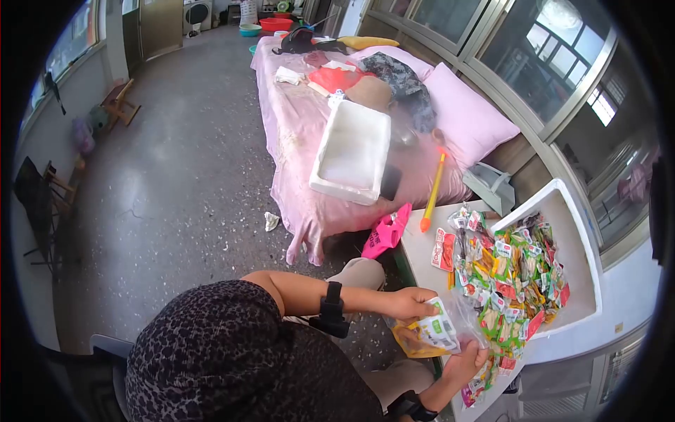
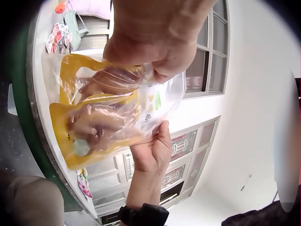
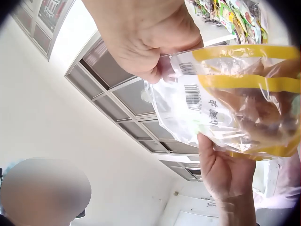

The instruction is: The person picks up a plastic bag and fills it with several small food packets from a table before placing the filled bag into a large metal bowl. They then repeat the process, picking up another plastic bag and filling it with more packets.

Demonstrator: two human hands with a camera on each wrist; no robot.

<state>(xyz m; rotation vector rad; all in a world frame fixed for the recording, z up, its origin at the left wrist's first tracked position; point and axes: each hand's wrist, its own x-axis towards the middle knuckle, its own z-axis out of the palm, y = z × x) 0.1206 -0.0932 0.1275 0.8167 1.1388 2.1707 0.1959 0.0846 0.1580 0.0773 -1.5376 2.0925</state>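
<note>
Both hands hold a clear plastic bag (image 1: 464, 318) over the near side of the white table. Inside it lie yellow-and-white food packets (image 2: 96, 125) with brown pieces showing through; printed barcodes and lettering face the right wrist view. My left hand (image 1: 411, 304) grips the bag's far side, thumb on the front and the other fingers partly hidden behind the plastic. At the opposite side, my right hand (image 1: 465, 362) pinches the bag near its loose, transparent end (image 3: 164, 110). The bag is tilted, with the packets toward its lower left in the head view.
A white foam box (image 1: 587, 260) leans by the table with many small colourful snack packets (image 1: 517, 274) heaped in and before it. A red-and-white packet (image 1: 443, 250) lies apart. Beyond are a pink shopping bag (image 1: 387, 232), a yellow stick (image 1: 434, 193) and a bed with another foam box (image 1: 351, 148).
</note>
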